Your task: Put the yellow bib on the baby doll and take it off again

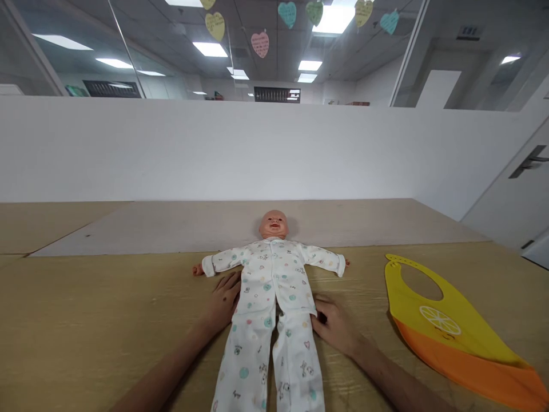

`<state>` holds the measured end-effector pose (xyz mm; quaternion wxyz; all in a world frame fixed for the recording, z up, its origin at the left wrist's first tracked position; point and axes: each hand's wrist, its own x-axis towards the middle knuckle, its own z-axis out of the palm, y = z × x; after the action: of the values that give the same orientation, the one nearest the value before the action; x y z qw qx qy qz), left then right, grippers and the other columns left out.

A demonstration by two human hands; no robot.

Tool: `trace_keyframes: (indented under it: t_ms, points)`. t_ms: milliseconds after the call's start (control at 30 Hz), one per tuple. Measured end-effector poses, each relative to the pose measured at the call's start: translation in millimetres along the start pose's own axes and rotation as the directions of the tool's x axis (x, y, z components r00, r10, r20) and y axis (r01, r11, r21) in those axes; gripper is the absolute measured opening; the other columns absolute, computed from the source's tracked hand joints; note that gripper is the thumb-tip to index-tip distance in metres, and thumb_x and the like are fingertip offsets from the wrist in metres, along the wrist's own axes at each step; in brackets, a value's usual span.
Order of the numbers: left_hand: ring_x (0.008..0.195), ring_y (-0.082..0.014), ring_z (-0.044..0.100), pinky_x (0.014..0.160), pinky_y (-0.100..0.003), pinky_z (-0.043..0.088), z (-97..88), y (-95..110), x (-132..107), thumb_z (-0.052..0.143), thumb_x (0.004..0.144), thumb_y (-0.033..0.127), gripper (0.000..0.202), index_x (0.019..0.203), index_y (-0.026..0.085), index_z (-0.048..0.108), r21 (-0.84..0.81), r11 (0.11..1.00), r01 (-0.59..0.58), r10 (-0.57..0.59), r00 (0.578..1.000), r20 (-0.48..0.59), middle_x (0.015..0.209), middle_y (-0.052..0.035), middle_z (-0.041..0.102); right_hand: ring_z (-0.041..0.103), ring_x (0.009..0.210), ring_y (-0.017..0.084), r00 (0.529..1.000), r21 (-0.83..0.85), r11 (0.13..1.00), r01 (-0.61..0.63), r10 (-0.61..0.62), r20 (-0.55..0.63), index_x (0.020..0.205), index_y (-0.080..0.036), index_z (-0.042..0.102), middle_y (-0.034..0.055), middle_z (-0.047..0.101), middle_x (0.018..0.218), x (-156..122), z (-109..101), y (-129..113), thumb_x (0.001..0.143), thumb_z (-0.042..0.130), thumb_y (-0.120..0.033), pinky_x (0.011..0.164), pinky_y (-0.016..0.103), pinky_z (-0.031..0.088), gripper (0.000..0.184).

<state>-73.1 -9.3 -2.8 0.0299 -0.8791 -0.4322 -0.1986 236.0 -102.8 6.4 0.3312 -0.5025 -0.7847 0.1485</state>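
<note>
A baby doll (274,224) lies on its back on the table, head away from me, arms spread out. It wears a white printed shirt (261,274) and matching trousers (249,355); the shirt front parts below the chest. My left hand (225,301) rests against the shirt's left side, fingers stretched along the table, its thumb hidden. On the other side, my right hand (334,326) has curled fingers at the shirt's lower corner. Its thumb and forefinger close around the hem, beside the trousers' waist.
To the right lies a yellow and orange bib (446,326) with a citrus-slice print. The wooden table (107,309) meets a pale board (171,226) at the back. Behind stands a white wall (257,151) with glass above it, and a door handle (527,161) shows at far right.
</note>
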Motion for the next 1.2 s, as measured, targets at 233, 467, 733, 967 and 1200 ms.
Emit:
trace_keyframes:
  t_ms: [233,467,733,967,1200]
  points:
    - [0.129,-0.0312,0.044,0.106,-0.050,0.037,-1.8,1.1,0.9,0.048,0.085,0.023,0.046,0.129,0.014,0.055,-0.011,1.000,0.007,-0.006,1.000,0.026,0.139,-0.0171,0.049,0.053,0.067,0.015,0.992,0.042,0.996,0.084,-0.088,0.092,0.061,-0.020,0.042,0.0009,0.054,0.068,-0.4,-9.4,-4.0,0.075,0.047,-0.017,0.060,0.026,0.041,0.015]
    - [0.125,-0.0310,0.048,0.104,-0.048,0.040,5.2,-6.3,0.1,0.045,0.086,0.026,0.044,0.124,0.013,0.059,-0.001,0.999,-0.045,0.045,0.999,-0.029,0.134,-0.0177,0.054,0.055,0.067,0.013,0.967,0.119,0.993,0.026,-0.055,0.247,0.063,-0.018,0.050,-0.0005,0.060,0.069,3.6,-29.9,-8.6,0.074,0.049,-0.016,0.063,0.025,0.041,0.012]
    - [0.124,-0.0293,0.049,0.104,-0.044,0.041,15.0,-18.8,1.3,0.048,0.084,0.030,0.041,0.119,0.014,0.062,-0.001,0.996,-0.084,0.084,0.995,-0.055,0.134,-0.0156,0.055,0.057,0.068,0.016,0.931,-0.007,0.932,-0.364,0.364,0.008,0.076,-0.017,0.065,0.0032,0.066,0.075,6.7,-121.3,64.8,0.076,0.054,-0.032,0.063,0.026,0.043,0.019]
    - [0.123,-0.0276,0.050,0.105,-0.041,0.040,0.9,-5.9,8.7,0.046,0.085,0.025,0.039,0.119,0.015,0.062,-0.004,0.997,-0.073,0.073,0.996,-0.042,0.130,-0.0133,0.058,0.063,0.098,0.024,0.680,-0.470,0.515,-0.716,0.666,-0.306,0.107,-0.014,0.069,0.0131,0.068,0.109,-3.7,-193.6,195.1,0.078,0.054,-0.020,0.079,0.029,0.045,0.033]
    - [0.124,-0.0255,0.049,0.105,-0.041,0.039,-1.3,-4.4,9.7,0.041,0.088,0.024,0.039,0.118,0.012,0.062,0.000,0.999,-0.054,0.054,0.998,-0.030,0.130,-0.0137,0.058,0.061,0.103,0.025,0.652,-0.559,0.410,-0.721,0.675,-0.345,0.116,-0.017,0.066,0.0124,0.063,0.120,-8.2,-197.8,233.0,0.080,0.052,-0.018,0.086,0.031,0.043,0.039]
